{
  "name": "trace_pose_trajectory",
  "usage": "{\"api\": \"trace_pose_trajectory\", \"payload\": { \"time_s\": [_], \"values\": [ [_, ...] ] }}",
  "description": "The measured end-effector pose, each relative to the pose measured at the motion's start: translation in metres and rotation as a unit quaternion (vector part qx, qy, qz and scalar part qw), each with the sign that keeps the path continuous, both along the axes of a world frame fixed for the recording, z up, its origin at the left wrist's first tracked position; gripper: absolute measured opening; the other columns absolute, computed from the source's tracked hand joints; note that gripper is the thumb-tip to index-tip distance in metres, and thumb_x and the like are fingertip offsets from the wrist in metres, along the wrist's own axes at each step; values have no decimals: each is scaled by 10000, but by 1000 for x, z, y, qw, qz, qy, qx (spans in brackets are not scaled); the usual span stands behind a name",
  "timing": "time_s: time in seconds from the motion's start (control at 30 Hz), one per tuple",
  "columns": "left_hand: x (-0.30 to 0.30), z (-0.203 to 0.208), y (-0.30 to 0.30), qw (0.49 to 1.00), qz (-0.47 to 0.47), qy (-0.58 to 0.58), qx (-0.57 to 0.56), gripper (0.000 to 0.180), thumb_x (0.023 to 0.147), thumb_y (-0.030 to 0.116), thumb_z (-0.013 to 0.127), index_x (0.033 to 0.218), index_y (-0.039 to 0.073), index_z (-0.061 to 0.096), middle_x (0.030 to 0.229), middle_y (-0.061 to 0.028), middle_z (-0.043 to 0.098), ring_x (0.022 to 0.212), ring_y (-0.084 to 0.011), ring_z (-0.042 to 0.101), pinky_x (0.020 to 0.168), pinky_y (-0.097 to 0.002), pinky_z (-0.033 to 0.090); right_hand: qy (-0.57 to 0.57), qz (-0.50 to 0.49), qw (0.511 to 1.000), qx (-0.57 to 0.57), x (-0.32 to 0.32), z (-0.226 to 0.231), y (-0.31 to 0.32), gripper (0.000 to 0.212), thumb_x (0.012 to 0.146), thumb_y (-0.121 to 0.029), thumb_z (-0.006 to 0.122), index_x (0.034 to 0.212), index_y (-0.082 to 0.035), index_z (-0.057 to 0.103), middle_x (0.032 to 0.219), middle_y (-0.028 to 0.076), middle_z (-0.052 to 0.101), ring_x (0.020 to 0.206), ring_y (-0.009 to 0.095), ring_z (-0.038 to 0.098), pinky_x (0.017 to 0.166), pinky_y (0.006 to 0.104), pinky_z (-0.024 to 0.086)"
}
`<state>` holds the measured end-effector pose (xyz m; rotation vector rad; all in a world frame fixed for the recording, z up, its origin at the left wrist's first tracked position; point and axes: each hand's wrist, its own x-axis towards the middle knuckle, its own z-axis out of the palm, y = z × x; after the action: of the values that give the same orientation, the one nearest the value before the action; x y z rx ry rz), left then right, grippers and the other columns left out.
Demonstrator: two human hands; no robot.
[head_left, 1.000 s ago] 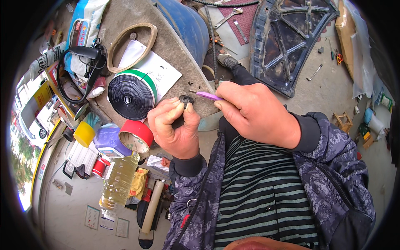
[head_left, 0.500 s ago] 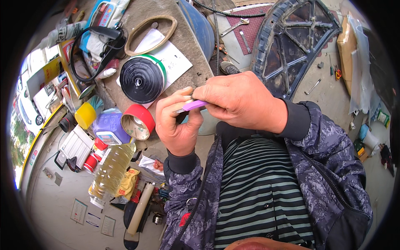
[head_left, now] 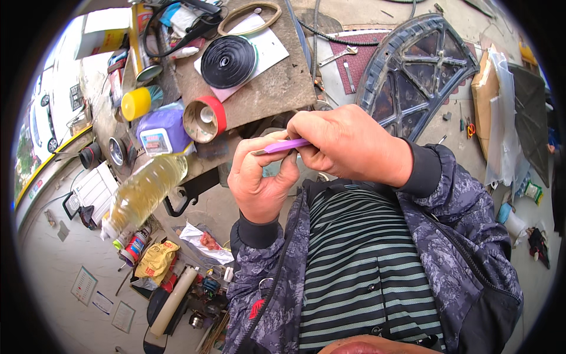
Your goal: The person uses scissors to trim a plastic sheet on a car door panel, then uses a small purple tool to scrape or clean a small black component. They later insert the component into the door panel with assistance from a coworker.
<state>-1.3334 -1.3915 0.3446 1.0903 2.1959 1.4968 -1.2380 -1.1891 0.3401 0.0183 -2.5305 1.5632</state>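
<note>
Purple-handled tool (head_left: 285, 145) pinched in closed right hand (head_left: 348, 144), its tip against curled left hand (head_left: 262, 177), held above the bench edge. Nearby: red tape roll (head_left: 205, 118), black rubber coil (head_left: 228, 61), plastic bottle (head_left: 143, 194).

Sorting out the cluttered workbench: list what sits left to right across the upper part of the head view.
Yellow cap → blue-lidded jar → red tape roll → black tape coil → silver wrench → large spoked wheel → cardboard under clear plastic.
</note>
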Motion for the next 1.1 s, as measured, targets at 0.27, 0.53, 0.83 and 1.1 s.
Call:
{"api": "trace_pose_trajectory", "payload": {
  "time_s": [0.27,0.53,0.83,1.1],
  "values": [
    [43,25,-43,988,54,-133,62,269,875,-110,854,1089,-5,730,1189,-117,745,1091,-219,761,970,-333,609,54,-23,998,-6,29,31,-53,190,944,-122,724,1023,-47,568,833,150,669,759,424,719,622,502,567],
    [69,49,-97,949,-11,-274,156,239,906,-132,816,1076,-1,712,1181,-111,698,1158,-253,759,1011,-361,610,-122,-77,977,-159,48,46,-90,201,1013,-133,727,1102,45,699,807,188,709,664,260,684,647,389,549],
    [81,67,-124,955,30,-265,129,174,980,-46,828,1117,-9,728,1192,-110,728,1121,-194,738,999,-339,599,26,0,995,-98,76,68,-111,207,960,-41,772,1166,-16,779,909,101,757,789,211,726,703,347,577],
    [97,77,-178,957,1,-277,82,179,986,0,847,1145,-6,763,1166,-80,733,1042,-146,730,943,-298,603,86,71,994,14,93,77,-148,204,896,-89,820,1094,-61,778,958,120,762,856,359,751,734,439,602]
  ]
}}
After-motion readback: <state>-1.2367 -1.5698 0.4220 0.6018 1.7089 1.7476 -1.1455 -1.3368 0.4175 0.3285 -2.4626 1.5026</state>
